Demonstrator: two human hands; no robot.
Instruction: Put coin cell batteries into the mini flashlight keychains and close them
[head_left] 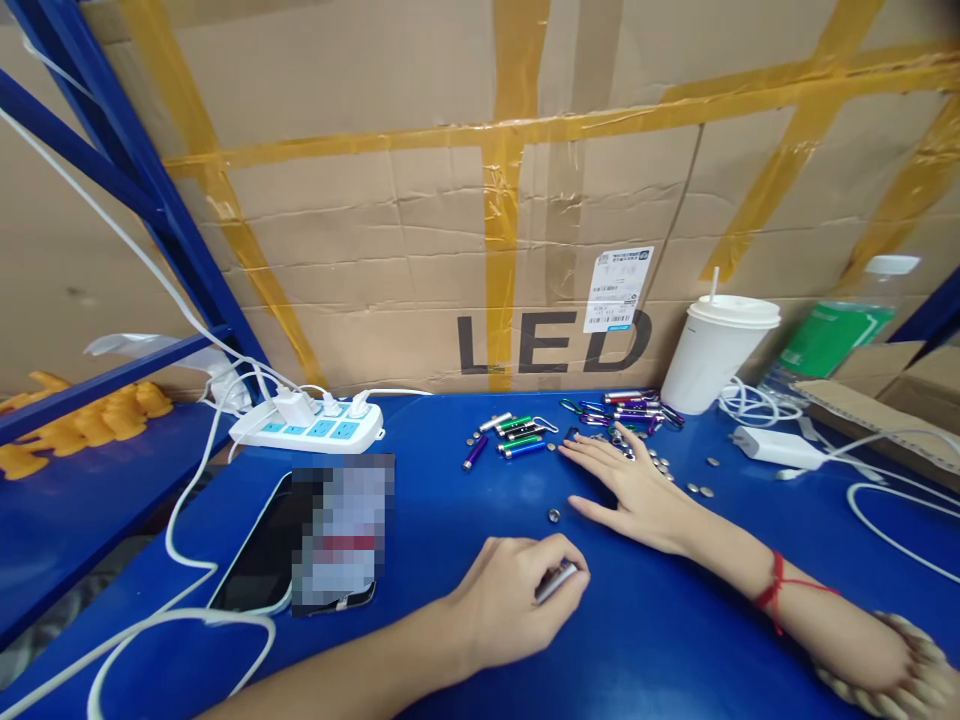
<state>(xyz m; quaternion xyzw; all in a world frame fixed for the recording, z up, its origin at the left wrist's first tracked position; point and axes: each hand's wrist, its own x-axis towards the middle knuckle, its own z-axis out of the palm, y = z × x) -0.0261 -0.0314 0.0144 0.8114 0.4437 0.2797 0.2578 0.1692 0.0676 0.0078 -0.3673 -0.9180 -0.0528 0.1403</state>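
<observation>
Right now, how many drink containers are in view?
2: white lidded cup with straw, right of the black LED lettering; clear plastic bottle with green label, right of that cup.

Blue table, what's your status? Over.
Left hand closed around silvery object, partly hidden. Right hand open, spread beside small metal discs. Round metal piece lies near both hands.

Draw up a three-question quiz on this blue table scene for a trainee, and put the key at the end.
1. Which hand is curled around a small pale object?
2. True or false: the white cup stands to the right of the power strip.
3. Fill the gap: a lone round metal piece lies beside the ___ of the right hand.

Key:
1. The left hand.
2. True.
3. Thumb.
</observation>
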